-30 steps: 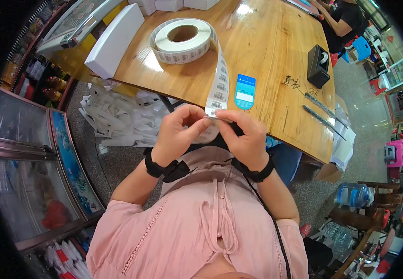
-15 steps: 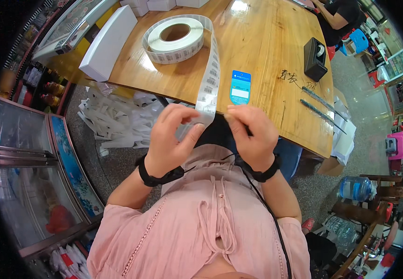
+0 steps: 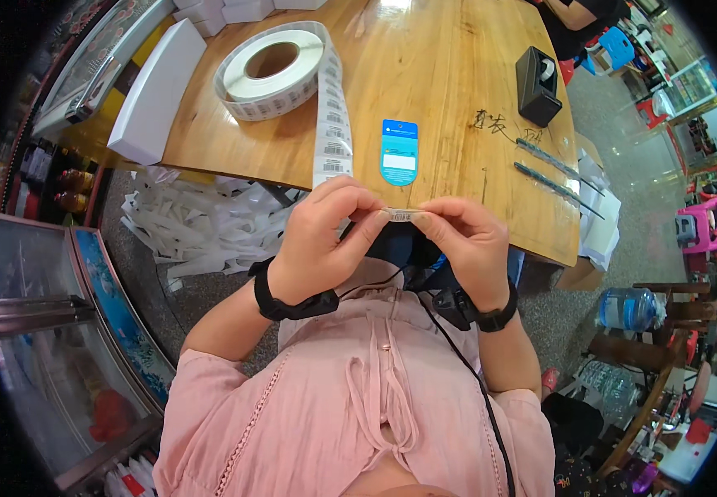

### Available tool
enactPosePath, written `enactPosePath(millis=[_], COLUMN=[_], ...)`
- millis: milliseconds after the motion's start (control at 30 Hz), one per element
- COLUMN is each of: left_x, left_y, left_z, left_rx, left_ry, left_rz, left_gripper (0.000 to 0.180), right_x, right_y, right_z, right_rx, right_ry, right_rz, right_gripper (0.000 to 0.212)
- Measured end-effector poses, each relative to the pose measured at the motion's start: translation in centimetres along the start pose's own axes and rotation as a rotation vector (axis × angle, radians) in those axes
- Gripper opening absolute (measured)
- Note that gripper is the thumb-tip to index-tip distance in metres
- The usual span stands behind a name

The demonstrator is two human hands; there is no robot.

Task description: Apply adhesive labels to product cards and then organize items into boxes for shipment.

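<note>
A small white barcode sticker (image 3: 401, 215) is stretched between my two hands at the table's near edge. My left hand (image 3: 329, 236) pinches its left end, and my right hand (image 3: 468, 244) pinches the right end. Just beyond lies a blue tag (image 3: 400, 152) with a rounded bottom and a white blank box. From a big roll of barcode labels (image 3: 269, 70), a label strip (image 3: 334, 124) runs down toward my left hand and passes out of sight behind it. Both wrists wear black bands.
The wooden table (image 3: 441, 83) holds a black tape dispenser (image 3: 538, 87), two long dark tweezers-like tools (image 3: 557, 184) and a long white box (image 3: 158, 91). Crumpled backing strips (image 3: 201, 219) lie on the floor at left. A person in dark clothing (image 3: 578, 16) sits at the far right.
My hands have come together, and a single sticker now spans them. My left fingers no longer pinch the end of the label strip. The whole view has shifted slightly.
</note>
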State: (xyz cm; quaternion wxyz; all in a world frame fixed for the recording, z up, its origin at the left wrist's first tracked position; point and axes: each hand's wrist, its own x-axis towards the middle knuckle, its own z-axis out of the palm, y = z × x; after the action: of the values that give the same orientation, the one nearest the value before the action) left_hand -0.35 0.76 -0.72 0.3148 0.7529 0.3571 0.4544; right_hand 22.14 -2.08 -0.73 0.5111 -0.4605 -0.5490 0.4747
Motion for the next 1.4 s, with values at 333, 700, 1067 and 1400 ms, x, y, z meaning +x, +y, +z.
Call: enactPosePath(millis=[333,700,1067,1400], left_x=[2.6,1.0,1.1,0.9], left_y=[-4.0,-4.2,-4.6,-4.7], left_z=[0.6,2.4,2.4,2.4], left_rx=[0.667,0.586,0.524,0.520], left_ry=[-0.164,-0.183,-0.142,-0.141], left_rz=[0.274,0.365,0.356,0.352], left_gripper=[0.045,0.050,0.050,0.052], right_x=[2.4,6.2,7.4,7.6], right_y=[-0.5,-1.8,-1.6,-1.7], right_z=[-5.3,-4.6,-4.7,-4.2], right_rx=[0.076,-0.096,-0.105,-0.148], right_ry=[0.159,-0.024,-0.050,-0.046], right_rz=[0.344,0.665,0.726,0.732], right_gripper=[0.016,0.022,0.020,0.021])
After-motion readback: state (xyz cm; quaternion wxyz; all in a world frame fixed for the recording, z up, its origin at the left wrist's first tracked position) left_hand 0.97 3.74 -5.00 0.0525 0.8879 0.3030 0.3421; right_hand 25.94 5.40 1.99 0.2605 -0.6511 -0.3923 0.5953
